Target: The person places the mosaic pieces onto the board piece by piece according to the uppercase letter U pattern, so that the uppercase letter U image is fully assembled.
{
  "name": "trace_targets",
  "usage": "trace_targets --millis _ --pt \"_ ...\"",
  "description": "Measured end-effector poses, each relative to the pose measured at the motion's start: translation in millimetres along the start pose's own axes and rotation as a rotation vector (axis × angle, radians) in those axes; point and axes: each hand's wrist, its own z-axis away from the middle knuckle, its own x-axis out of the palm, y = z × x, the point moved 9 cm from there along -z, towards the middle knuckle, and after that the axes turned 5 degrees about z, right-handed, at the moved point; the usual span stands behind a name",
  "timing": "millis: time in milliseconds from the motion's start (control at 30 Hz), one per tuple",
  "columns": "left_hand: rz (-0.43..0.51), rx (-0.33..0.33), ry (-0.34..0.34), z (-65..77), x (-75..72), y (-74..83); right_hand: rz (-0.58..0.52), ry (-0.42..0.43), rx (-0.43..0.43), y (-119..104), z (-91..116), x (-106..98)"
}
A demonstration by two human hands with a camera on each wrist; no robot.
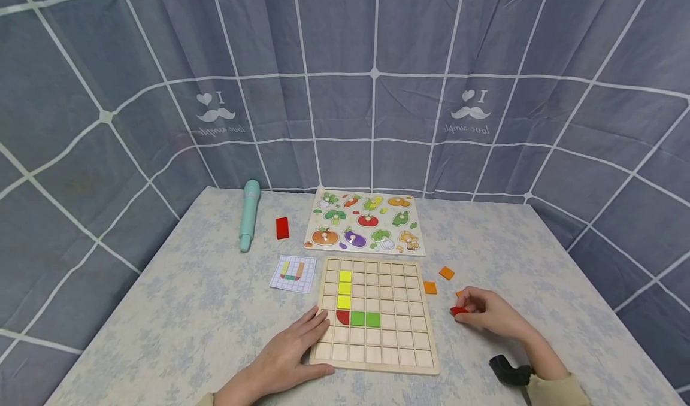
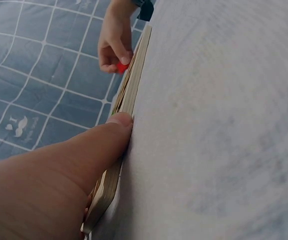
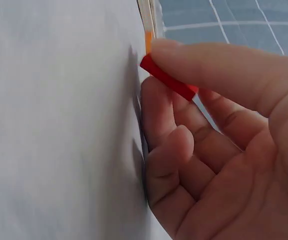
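Observation:
A wooden grid board (image 1: 401, 340) lies in front of me in the head view. In its cells sit yellow tiles (image 1: 344, 288) in a column, a red rounded tile (image 1: 343, 317) below them and green tiles (image 1: 365, 319) beside that one. My left hand (image 1: 291, 349) rests on the board's lower left edge, fingers extended; its thumb (image 2: 111, 137) lies along the edge in the left wrist view. To the right of the board, my right hand (image 1: 493, 313) pinches a small red tile (image 3: 168, 78) between thumb and finger, close over the table.
Orange tiles (image 1: 446, 273) lie right of the board. A pattern card (image 1: 304, 277) is at its left, with a red block (image 1: 283, 228) and a teal stick-shaped object (image 1: 249, 214) farther back. Behind the board lies a vegetable puzzle (image 1: 356, 207). A black curved object (image 1: 507, 371) is beside my right wrist.

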Motion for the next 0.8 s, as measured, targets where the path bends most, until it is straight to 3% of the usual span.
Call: trace_targets --millis 167,467,800 --pt "-0.005 0.008 0.006 0.3 -0.8 0.7 -0.028 -0.022 -0.061 -18 -6 10" --pt "-0.002 0.009 0.003 0.3 -0.7 0.2 0.038 -0.044 -0.114 -50 -18 26" --pt "0.01 0.009 -0.004 -0.3 -0.9 0.4 -0.006 -0.164 -0.21 -83 -39 52"
